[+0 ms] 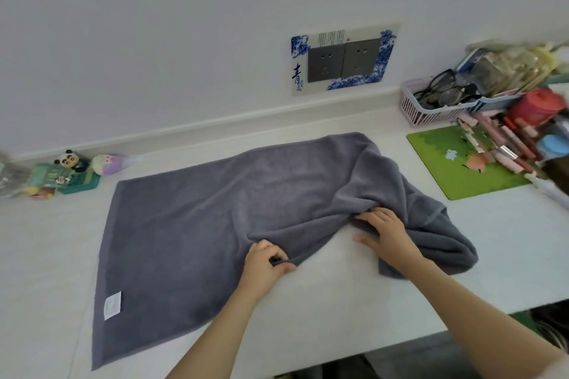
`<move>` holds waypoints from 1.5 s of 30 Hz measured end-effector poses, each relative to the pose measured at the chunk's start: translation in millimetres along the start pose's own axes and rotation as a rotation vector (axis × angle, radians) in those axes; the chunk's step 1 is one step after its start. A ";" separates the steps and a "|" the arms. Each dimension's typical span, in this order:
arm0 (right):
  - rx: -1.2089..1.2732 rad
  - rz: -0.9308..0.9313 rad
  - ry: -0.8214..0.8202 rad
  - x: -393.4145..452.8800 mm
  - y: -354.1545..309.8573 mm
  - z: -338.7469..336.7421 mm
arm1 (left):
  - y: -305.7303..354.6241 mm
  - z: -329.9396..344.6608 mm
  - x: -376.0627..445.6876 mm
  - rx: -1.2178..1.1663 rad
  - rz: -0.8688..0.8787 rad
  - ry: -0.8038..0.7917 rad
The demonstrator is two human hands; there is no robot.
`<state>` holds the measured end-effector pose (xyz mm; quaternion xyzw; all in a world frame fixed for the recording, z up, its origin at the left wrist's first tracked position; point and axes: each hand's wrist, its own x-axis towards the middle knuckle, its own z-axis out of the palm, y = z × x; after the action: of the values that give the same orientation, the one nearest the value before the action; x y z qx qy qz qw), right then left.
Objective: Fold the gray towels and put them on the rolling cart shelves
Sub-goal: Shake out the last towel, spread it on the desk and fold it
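A gray towel [197, 224] lies spread on the white countertop [338, 301], flat on its left half and bunched into folds on its right. A white label sits near its front left corner. My left hand [268, 261] pinches the towel's near edge at the middle. My right hand [385, 231] rests on the bunched right part, fingers spread flat over the folds, thumb on the bare counter. The rolling cart is not in view.
A green mouse mat [462, 169] lies to the right, with pens, a red cup [538, 104] and a pink basket of glasses [437, 101] behind it. Small figurines and a green box [70, 175] stand at the back left. The counter's front edge runs along the lower right.
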<state>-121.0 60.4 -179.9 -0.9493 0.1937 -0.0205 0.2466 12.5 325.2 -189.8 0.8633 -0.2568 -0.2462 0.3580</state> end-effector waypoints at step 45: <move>1.665 0.740 0.770 -99.7 19.2 -129.8 | 25.4 -101.3 7.7 -1.093 -0.443 0.026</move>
<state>-237.4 22.9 -69.5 -0.2811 0.4691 -0.3790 0.7466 73.2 354.6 -109.7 0.5895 0.0981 -0.4013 0.6942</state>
